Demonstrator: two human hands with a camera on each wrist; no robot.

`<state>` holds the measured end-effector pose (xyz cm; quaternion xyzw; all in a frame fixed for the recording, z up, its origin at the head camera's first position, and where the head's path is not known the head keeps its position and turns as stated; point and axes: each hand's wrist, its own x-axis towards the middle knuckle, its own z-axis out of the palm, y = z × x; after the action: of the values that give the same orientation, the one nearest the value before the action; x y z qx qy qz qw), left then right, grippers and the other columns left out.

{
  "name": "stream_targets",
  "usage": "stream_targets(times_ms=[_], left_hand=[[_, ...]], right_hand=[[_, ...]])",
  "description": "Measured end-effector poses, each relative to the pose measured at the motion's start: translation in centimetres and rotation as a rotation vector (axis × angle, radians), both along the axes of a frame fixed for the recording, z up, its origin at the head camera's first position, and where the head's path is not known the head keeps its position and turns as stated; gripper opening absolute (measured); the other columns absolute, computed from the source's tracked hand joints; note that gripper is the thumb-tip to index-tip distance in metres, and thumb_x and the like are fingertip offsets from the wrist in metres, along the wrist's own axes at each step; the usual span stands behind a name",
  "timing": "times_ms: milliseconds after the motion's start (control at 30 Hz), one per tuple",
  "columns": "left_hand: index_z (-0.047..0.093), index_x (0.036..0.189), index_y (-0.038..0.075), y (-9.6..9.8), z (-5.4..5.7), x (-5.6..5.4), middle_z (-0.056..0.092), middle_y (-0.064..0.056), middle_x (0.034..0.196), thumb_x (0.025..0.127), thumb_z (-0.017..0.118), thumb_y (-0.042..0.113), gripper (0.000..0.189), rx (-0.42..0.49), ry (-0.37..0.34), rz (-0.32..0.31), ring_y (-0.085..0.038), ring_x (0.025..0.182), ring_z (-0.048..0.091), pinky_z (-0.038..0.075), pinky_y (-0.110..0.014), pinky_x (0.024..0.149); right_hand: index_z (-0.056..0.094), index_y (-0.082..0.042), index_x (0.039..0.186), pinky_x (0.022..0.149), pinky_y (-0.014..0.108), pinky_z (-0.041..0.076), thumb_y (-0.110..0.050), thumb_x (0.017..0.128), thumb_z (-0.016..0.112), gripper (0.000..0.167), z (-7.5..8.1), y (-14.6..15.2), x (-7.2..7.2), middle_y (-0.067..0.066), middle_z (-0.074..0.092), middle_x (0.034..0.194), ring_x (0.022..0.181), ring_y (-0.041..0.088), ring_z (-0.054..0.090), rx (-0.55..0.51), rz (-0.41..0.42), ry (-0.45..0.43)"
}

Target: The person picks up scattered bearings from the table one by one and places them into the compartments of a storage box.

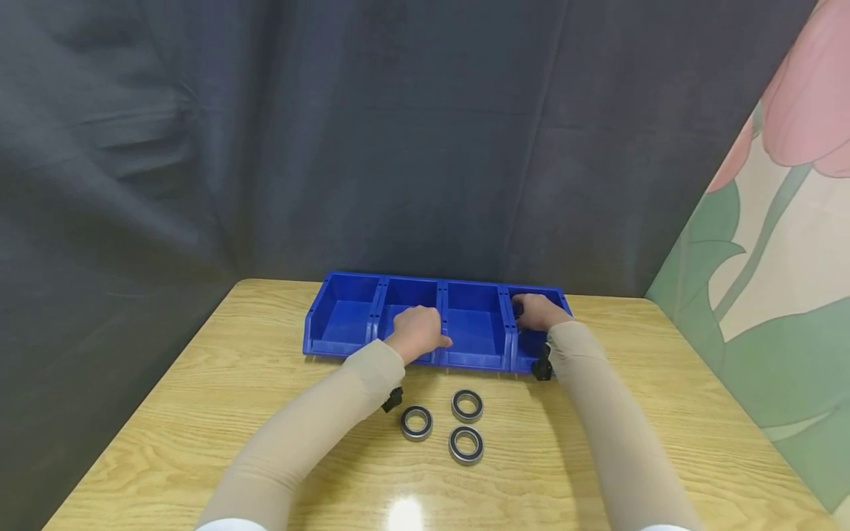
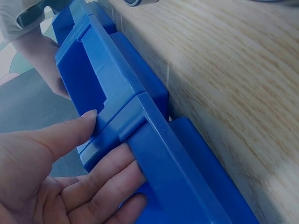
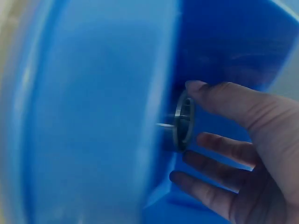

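Observation:
My left hand (image 1: pixel 417 332) is at the partition between the two middle compartments of a blue row of storage bins (image 1: pixel 345 346). In the left wrist view its thumb lies on one side of the partition (image 2: pixel 110 123) and its curled fingers on the other, gripping it. Inside the rightmost compartment, my right hand (image 1: pixel 539 312) holds a ball bearing (image 3: pixel 184 121) by its rim. The thumb tip is at the bearing's upper edge and the fingertips are near its lower edge. The bearing stands on edge, partly hidden behind the bin's front wall (image 3: pixel 98 116).
Three more bearings lie flat on the wooden table (image 1: pixel 199 413) in front of the bins: one on the left (image 1: pixel 416 423), one at upper right (image 1: pixel 467 405), one at lower right (image 1: pixel 466 445). A dark curtain (image 1: pixel 398 147) hangs behind; a flower-painted wall (image 1: pixel 783 295) stands right.

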<state>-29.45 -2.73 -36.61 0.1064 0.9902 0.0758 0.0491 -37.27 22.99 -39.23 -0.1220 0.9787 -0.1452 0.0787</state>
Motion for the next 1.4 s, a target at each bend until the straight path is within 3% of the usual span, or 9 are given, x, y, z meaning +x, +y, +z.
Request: stream_targets(times_ms=[233,400,567,767,1100,1400], left_hand=[[0.047,0.053,0.019,0.0,0.0,-0.1,0.035,0.006,0.048,0.083,0.072,0.051,0.05,0.001,0.008,-0.005,-0.011,0.048,0.04,0.034,-0.026,0.046],[0.047,0.053,0.019,0.0,0.0,-0.2,0.035,0.006,0.049,0.082,0.072,0.052,0.05,0.009,0.004,-0.007,-0.011,0.049,0.04,0.035,-0.026,0.046],[0.047,0.053,0.019,-0.2,0.0,-0.2,0.037,0.006,0.049,0.082,0.072,0.052,0.051,0.014,0.01,-0.007,-0.011,0.049,0.041,0.037,-0.027,0.047],[0.049,0.054,0.019,-0.3,0.0,-0.2,0.039,0.006,0.051,0.082,0.072,0.052,0.049,0.018,0.013,-0.001,-0.012,0.051,0.043,0.038,-0.028,0.048],[0.064,0.07,0.017,-0.2,0.1,-0.3,0.059,0.004,0.065,0.081,0.072,0.053,0.038,-0.008,0.0,0.018,-0.015,0.061,0.056,0.05,-0.034,0.058],[0.063,0.066,0.018,-0.2,0.2,-0.4,0.059,0.003,0.064,0.081,0.072,0.054,0.04,-0.017,0.004,0.014,-0.015,0.06,0.058,0.049,-0.033,0.055]], right_hand=[[0.063,0.003,0.114,0.091,0.049,0.047,-0.011,0.081,0.072,0.036,2.3,0.4,1.2,0.025,0.067,0.11,0.103,0.037,0.063,-0.006,0.05,0.06],[0.064,0.0,0.115,0.087,0.049,0.049,-0.013,0.085,0.07,0.033,4.5,0.2,2.2,0.023,0.067,0.108,0.099,0.034,0.064,0.015,0.029,0.097],[0.065,-0.006,0.115,0.086,0.051,0.049,-0.021,0.091,0.064,0.029,6.6,-0.6,3.4,0.02,0.068,0.111,0.101,0.034,0.064,0.035,-0.002,0.202],[0.066,-0.008,0.114,0.087,0.051,0.05,-0.023,0.093,0.062,0.026,8.0,-2.4,5.5,0.015,0.069,0.112,0.102,0.032,0.065,0.002,0.036,0.28],[0.068,-0.012,0.11,0.078,0.04,0.055,-0.023,0.093,0.065,0.02,7.0,-6.3,9.8,0.006,0.07,0.107,0.096,0.024,0.067,-0.007,0.23,0.357],[0.07,-0.016,0.105,0.061,0.026,0.053,-0.021,0.088,0.071,0.018,3.7,-8.5,13.1,0.001,0.069,0.099,0.078,0.013,0.067,0.06,0.458,0.423]])
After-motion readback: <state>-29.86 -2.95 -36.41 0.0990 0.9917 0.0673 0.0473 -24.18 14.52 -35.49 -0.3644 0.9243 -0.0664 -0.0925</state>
